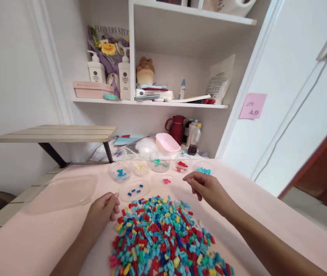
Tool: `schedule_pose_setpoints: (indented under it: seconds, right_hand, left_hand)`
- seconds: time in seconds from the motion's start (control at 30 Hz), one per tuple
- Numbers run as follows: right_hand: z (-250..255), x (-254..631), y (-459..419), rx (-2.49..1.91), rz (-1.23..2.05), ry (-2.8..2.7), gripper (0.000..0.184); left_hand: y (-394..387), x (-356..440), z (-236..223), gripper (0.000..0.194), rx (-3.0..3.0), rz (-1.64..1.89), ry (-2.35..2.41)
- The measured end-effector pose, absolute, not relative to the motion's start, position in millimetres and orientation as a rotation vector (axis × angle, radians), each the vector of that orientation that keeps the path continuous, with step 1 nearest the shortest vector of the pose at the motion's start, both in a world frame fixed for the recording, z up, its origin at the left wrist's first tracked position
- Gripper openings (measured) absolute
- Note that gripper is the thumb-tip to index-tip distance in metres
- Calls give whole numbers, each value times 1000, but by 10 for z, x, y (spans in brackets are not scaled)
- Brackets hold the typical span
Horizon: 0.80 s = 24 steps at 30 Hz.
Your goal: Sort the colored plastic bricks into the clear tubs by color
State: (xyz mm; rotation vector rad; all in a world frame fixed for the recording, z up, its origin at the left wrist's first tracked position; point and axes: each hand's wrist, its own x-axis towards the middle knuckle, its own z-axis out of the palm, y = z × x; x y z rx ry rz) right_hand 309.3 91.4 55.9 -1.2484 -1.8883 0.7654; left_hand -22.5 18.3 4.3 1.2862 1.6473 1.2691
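Observation:
A large heap of small mixed-colour toy building bricks [163,237] spreads over the pink tabletop in front of me. My left hand [104,209] rests at the heap's left edge, thumb against curled fingers; whatever is inside, if anything, is hidden. Above the heap's far right side, my right hand [206,189] has its thumb and fingertips pinched together, and nothing between them can be made out. Near its fingertips sits a clear lid with pink bricks [166,181]. Left of that, a clear lid holds several dark blue bricks [133,190].
Clear bowls stand in a row behind, with blue bricks [121,173], pale yellow bricks [140,167], green bricks [160,163], red bricks [181,165] and light blue bricks [203,171]. A large clear lid [65,191] lies left. Farther back are a pink basin [167,142] and a red jug [177,129].

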Motion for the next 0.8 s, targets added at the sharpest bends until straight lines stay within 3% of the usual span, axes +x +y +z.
schedule_pose_setpoints:
  seconds: [0.17,0.33,0.47,0.8]
  right_hand:
    - [308,3267,751,-1383,516,-2176,23]
    - [134,3234,688,-1521,294,-2378,33]
    - [145,3197,674,-1560,303,-2407,36]
    - [166,3246,694,-1507,447,-2280,14]
  left_hand:
    - [166,-199,102,44,1305,1241,1676]
    - [172,-178,142,46,1308,1245,1720]
    - [196,-189,134,45,1310,1211,1737]
    - [204,-191,134,44,1296,1194,1744]
